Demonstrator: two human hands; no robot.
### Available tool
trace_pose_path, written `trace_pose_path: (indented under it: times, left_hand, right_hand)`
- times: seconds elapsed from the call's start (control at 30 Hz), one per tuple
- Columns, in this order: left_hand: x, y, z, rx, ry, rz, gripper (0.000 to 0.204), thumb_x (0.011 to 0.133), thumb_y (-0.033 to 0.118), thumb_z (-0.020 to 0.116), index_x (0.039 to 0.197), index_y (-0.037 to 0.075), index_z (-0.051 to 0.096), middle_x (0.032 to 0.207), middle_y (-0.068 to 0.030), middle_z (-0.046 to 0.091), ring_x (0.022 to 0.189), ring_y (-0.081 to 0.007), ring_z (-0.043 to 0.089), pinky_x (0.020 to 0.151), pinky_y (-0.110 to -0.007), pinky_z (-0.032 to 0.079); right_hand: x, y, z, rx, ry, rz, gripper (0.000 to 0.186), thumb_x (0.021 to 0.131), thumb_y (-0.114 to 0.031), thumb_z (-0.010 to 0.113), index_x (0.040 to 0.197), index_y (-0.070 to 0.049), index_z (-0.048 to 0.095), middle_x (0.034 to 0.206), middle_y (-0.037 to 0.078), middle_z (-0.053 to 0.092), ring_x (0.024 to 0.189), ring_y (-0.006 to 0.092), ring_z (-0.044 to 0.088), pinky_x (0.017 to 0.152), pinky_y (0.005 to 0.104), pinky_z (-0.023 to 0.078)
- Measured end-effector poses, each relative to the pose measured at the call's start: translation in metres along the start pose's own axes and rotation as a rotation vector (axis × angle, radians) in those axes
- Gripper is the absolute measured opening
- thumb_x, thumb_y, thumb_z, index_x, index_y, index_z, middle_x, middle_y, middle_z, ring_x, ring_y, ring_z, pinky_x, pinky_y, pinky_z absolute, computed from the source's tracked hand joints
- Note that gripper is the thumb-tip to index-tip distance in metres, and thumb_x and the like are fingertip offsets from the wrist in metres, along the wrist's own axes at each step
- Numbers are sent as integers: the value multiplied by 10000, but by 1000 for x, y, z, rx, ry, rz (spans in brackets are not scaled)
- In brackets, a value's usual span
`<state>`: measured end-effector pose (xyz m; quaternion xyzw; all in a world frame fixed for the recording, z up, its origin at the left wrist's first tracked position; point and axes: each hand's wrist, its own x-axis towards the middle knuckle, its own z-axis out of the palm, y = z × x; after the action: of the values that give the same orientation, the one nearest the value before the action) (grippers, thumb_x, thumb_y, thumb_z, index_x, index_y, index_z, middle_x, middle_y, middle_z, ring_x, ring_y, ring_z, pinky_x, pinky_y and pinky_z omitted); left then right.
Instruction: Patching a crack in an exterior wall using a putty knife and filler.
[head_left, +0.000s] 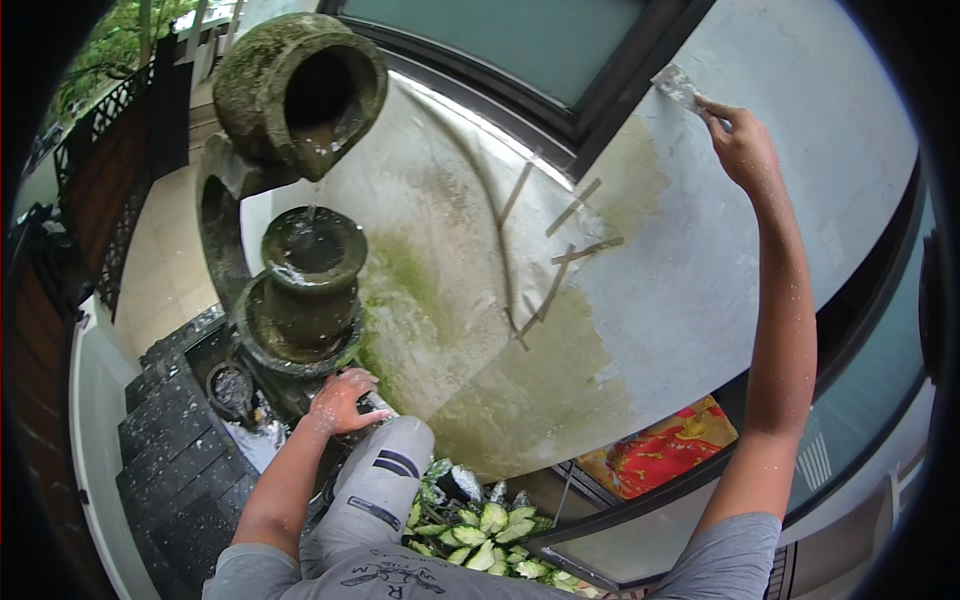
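Note:
My right hand point(742, 145) is raised at the upper right, its fingers closed round a putty knife point(678, 88). The wide, plaster-smeared blade lies against the wall point(740, 240), right beside the dark window frame point(625, 110). Lower left, my left hand point(342, 402) rests by the base of a stone fountain point(315, 250). Its thumb and fingers sit on either side of a pale strip point(376, 403); whether that is a ledge edge or a loose piece I cannot tell. Grey coating covers the wall's right part, and greenish, stained wall shows on the left.
A mossy stone jar point(290, 95) tops the fountain, with water below its mouth. Leafy plants point(490, 535) grow beside my knee. An open window pane point(640, 545) juts out at lower right. Dark speckled steps point(180, 470) lie at left. Strips of filler point(565, 265) mark the wall.

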<state>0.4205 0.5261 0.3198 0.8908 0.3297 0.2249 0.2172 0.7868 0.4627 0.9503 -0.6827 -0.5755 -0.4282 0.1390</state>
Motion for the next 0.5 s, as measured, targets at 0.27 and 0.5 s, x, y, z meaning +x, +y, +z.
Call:
trace_pose_path:
  times: [0.27,0.5]
  left_hand:
    - [3,-1,15,-48,18,24,749,897,688,715,1353,95,687,1481,-112,620,1447,-304,512,1188,-584,371]
    - [8,1,10,-4,32,23,677,908,641,736,1301,91,705,1476,-110,625,1444,-302,516,1187,-590,364]
  right_hand:
    - [-146,7,85,346,78,168,380,1106,-226,572,1474,-180,651,1365,192,701,1309,314,668,1040,387,520]
    - [-616,-132,256,467,-669,580,399,1005,-184,622,1356,-10,699,1086,310,744,997,462,732,872,522,569]
